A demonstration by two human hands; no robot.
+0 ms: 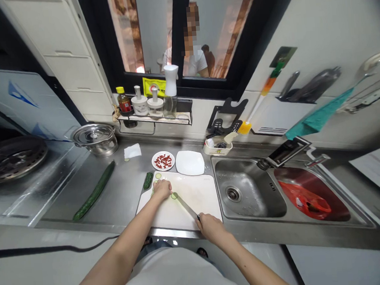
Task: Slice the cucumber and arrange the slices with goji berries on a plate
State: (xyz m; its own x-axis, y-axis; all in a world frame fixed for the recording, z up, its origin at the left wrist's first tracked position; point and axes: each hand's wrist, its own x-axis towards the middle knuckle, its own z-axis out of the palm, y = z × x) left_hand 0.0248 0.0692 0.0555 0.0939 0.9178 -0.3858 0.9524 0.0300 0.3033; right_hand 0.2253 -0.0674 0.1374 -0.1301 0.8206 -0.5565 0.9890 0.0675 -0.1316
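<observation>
My right hand (pixel 211 227) is closed round the black handle of a knife (pixel 186 206), its blade pointing up and left over the white cutting board (pixel 199 194). A round cucumber slice (pixel 174 196) lies at the blade's tip. Just left of it my left hand (pixel 162 189) rests on the board with fingers bent together; what is under them is mostly hidden. More pale slices (pixel 158 176) show beyond that hand. At the board's left edge sits a short cucumber piece (pixel 148 181). A plate of chopped red bits (pixel 163 161) and a white square plate (pixel 190 162) stand behind the board.
A whole cucumber (pixel 95 191) lies on the steel counter at left, near a lidded pot (pixel 96 139). A sink (pixel 226 207) adjoins the board's right side; a red bag (pixel 308 199) is in the second basin. Behind the window is a person (pixel 198 60).
</observation>
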